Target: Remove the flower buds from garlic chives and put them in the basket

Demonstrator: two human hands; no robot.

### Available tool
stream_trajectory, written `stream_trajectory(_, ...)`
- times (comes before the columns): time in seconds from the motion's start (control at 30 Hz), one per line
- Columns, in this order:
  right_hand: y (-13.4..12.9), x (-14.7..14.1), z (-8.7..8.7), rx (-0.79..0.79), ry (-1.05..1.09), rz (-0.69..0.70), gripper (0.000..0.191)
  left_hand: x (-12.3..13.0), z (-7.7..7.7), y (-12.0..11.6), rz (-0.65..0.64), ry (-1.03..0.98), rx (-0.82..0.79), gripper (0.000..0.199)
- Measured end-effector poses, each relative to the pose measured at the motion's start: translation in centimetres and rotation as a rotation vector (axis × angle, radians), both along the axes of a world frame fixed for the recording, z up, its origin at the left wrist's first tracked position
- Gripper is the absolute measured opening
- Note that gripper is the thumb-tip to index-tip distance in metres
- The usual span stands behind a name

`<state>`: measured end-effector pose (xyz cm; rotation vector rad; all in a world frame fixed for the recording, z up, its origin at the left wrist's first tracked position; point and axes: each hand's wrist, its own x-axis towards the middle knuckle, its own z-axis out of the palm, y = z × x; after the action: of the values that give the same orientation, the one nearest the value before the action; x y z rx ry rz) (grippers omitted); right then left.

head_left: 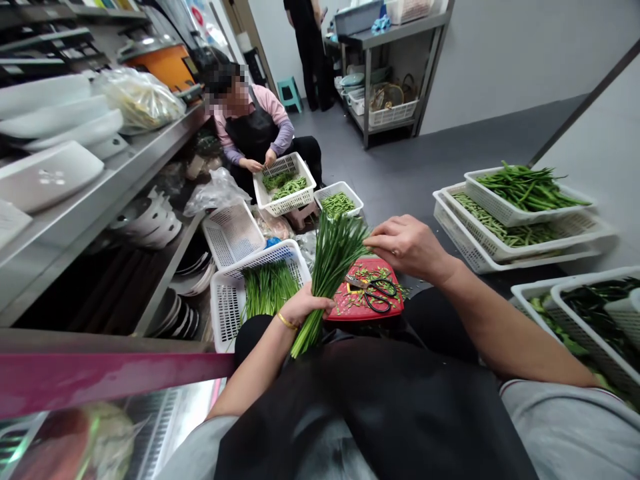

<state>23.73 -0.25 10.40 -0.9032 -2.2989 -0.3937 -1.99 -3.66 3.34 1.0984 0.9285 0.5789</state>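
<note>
A thick bunch of long green stems (333, 257) is gripped around its lower part by my left hand (306, 305), its tips fanning up and away from me. My right hand (407, 248) is at the bunch's upper right edge, its thumb and fingers pinched together; what they hold is too small to make out. Below the hands lie black-handled scissors (379, 295) on a red surface (367, 311) strewn with short green trimmings. More green stems (270, 287) lie in a white basket (229, 313) left of my left hand.
Across from me a seated person (255, 127) handles green pieces over a white basket (286, 205). A small basket (360, 204) of cut beans stands beside it. Stacked vegetable baskets (480, 263) are at right. A metal shelf (135, 157) with dishes runs along the left.
</note>
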Motion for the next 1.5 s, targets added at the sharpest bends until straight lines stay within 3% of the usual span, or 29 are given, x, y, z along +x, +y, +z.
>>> stream_trajectory(0.2, -1.0, 0.1, -1.5, -0.045, -0.102, -0.005, 0.017, -0.4, 0.2, 0.1, 0.055, 0.002, 0.014, 0.025)
stream_trajectory(0.3, -1.1, -0.6, -2.5, -0.156, -0.048, -0.059, 0.013, -0.3, 0.2, -0.1, 0.046, 0.008, 0.037, 0.025)
stream_trajectory(0.37, -0.7, -1.1, -3.0, -0.338, 0.182, -0.104, 0.009, -0.1, 0.2, -0.3, 0.053, 0.023, 0.062, 0.025)
stream_trajectory(0.43, -0.1, -1.4, -3.2, -0.554, 0.549, -0.082, 0.009, 0.1, 0.3, -0.4, 0.069, 0.029, 0.083, 0.024)
stream_trajectory(0.57, 0.5, -0.4, -3.1, -0.777, 1.181, 0.158, 0.025, -0.2, 0.3, -0.7, 0.109, 0.015, 0.090, 0.023)
stream_trajectory(0.67, -0.3, 0.7, -2.6, -0.881, 1.168, 0.273, 0.034, -0.7, 0.3, -0.8, 0.107, 0.024, 0.084, 0.023)
stream_trajectory(0.73, -1.0, 1.0, -2.2, -0.702, 0.915, 0.139, 0.028, -0.9, 0.2, -0.8, 0.101, 0.033, 0.081, 0.023)
stream_trajectory(0.8, -1.2, 0.8, -1.8, -0.372, 0.717, -0.002, 0.017, -0.8, 0.2, -0.8, 0.103, 0.028, 0.076, 0.024)
stream_trajectory(0.87, -0.9, 0.2, -1.5, -0.122, 0.557, -0.045, 0.017, -0.6, 0.3, -0.8, 0.096, 0.014, 0.074, 0.024)
stream_trajectory(0.97, 0.1, -0.7, -1.4, 0.024, 0.313, -0.064, 0.014, -0.3, 0.4, -0.8, 0.063, 0.017, 0.076, 0.025)
stream_trajectory(1.07, 0.6, -1.0, -1.5, 0.079, 0.174, -0.087, 0.013, -0.4, 0.5, -0.8, 0.044, 0.001, 0.066, 0.024)
stream_trajectory(1.2, -0.1, -0.3, -2.0, 0.109, 0.178, -0.061, 0.017, -0.8, 0.4, -0.8, 0.066, -0.032, 0.049, 0.023)
stream_trajectory(1.37, -2.1, 0.8, -1.9, -0.178, 0.265, 0.152, 0.013, -1.0, 0.2, -0.6, 0.075, -0.060, 0.033, 0.022)
stream_trajectory(1.43, -2.7, 0.9, -1.4, -0.214, 0.385, 0.103, 0.012, -0.9, 0.2, -0.6, 0.064, -0.067, 0.024, 0.022)
stream_trajectory(1.5, -3.1, 0.7, -1.0, -0.104, 0.503, -0.043, 0.011, -0.9, 0.2, -0.6, 0.055, -0.067, 0.029, 0.022)
